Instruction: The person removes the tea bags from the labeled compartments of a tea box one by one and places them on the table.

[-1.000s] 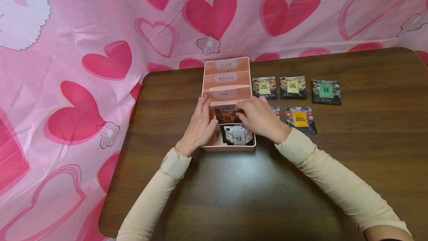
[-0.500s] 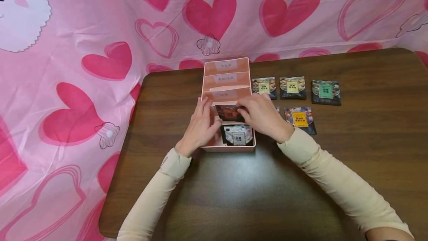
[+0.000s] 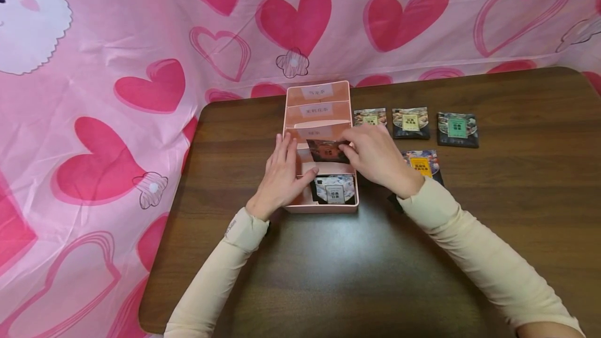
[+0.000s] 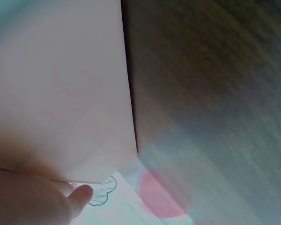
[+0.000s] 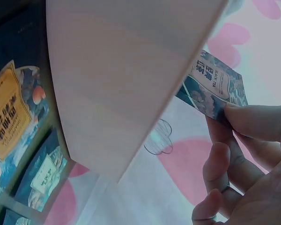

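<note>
Dark red-and-black, glossy square sachet (image 3: 327, 151): tilted at the second compartment from the front of the box; how far it dips below the rim cannot be told.
Handling: likely light, thin and bendable, with a slick face; a hard squeeze could crush the filling.
Best hold: probably a side or top edge, pinched flat, leaving the middle alone.
Right hand (image 3: 379, 158): thumb and forefinger closed together on the sachet's right edge, the other fingers loosely bent.
Left hand (image 3: 280, 177): fingers nearly straight along the box's left wall, thumb reaching inward, no sachet in its grasp.
Pink rectangular box (image 3: 324, 209): front compartment holds a silver-white and black sachet (image 3: 334, 190); pale label strips (image 3: 316, 91) mark three rear compartments, their floors hidden.
Dark brown wood-grain table (image 3: 366, 286): right of the box lie two yellow-labelled black sachets (image 3: 410, 123), one partly covered by the right hand, a green-labelled black sachet (image 3: 457, 130) and an orange-labelled black sachet (image 3: 421, 165).
</note>
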Motion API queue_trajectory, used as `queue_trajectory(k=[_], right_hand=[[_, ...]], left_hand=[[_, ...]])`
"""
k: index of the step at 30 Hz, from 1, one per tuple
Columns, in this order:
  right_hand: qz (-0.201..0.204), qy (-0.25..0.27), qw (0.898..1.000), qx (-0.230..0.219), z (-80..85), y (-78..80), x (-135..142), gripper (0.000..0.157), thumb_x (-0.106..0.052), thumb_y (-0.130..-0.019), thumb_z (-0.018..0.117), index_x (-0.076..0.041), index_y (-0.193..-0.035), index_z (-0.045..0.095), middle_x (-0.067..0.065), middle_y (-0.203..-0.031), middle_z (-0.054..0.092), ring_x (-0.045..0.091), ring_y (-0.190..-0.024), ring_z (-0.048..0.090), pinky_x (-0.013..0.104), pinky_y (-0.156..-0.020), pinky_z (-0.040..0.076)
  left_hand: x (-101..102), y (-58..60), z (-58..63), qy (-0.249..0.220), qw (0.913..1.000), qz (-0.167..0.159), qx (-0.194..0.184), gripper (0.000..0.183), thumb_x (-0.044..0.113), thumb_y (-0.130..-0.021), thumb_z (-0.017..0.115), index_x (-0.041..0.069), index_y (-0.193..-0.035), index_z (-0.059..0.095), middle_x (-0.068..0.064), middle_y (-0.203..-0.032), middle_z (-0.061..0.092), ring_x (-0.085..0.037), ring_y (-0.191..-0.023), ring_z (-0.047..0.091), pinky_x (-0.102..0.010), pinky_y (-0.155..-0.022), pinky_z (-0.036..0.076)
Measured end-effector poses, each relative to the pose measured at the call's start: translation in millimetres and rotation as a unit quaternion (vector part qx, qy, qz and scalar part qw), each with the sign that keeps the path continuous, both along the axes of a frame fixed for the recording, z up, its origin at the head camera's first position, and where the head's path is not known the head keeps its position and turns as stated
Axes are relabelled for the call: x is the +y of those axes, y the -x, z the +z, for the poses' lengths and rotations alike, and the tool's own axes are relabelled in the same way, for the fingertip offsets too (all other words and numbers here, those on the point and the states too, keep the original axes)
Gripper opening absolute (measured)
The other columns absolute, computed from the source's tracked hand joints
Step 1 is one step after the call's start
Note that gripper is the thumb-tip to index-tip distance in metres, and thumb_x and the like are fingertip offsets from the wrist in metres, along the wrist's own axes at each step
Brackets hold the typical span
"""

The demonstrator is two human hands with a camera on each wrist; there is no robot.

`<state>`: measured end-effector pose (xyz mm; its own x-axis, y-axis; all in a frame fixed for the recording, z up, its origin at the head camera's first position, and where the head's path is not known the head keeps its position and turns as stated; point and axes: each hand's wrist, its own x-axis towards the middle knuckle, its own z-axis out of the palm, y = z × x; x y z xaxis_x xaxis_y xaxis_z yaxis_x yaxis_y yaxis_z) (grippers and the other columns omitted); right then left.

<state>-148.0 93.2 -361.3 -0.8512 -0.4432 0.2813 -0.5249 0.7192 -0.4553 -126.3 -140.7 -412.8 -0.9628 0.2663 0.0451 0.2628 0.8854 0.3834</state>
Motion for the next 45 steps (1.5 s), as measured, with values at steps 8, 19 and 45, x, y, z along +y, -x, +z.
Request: queue_trajectory(k=[8,19,45], right_hand=[[-0.002,0.029,0.999,0.019,6.7,0.0,6,0.012,-0.018,-0.092,0.065,-0.015,-0.101,0.072,0.003,-0.100,0.074,0.023,-0.093,0.065,0.046,-0.083,0.039],[-0.011,0.072,0.997,0.030,16.4,-2.8,13,0.013,-0.015,-0.092,0.065,-0.011,-0.103,0.072,0.006,-0.101,0.073,0.026,-0.094,0.064,0.047,-0.080,0.039],[-0.045,0.092,0.995,0.022,20.2,-4.7,45,0.020,-0.008,-0.094,0.058,-0.008,-0.112,0.068,0.010,-0.092,0.071,0.023,-0.072,0.050,0.037,-0.069,0.036]], left_hand=[[1,-0.3,1.5,0.029,0.9996,0.005,-0.004,0.094,0.067,-0.090,0.041,0.002,-0.154,0.016,-0.012,-0.164,0.000,-0.027,-0.151,-0.007,-0.054,-0.119,0.014],[2,-0.2,2.2,0.041,0.9991,0.004,-0.003,0.095,0.069,-0.090,0.038,0.002,-0.153,0.017,-0.012,-0.164,0.001,-0.030,-0.151,-0.005,-0.054,-0.120,0.012],[2,0.1,-0.2,0.029,0.9996,0.006,0.004,0.093,0.067,-0.089,0.042,0.002,-0.152,0.021,-0.012,-0.164,0.005,-0.029,-0.152,-0.005,-0.055,-0.119,0.014]])
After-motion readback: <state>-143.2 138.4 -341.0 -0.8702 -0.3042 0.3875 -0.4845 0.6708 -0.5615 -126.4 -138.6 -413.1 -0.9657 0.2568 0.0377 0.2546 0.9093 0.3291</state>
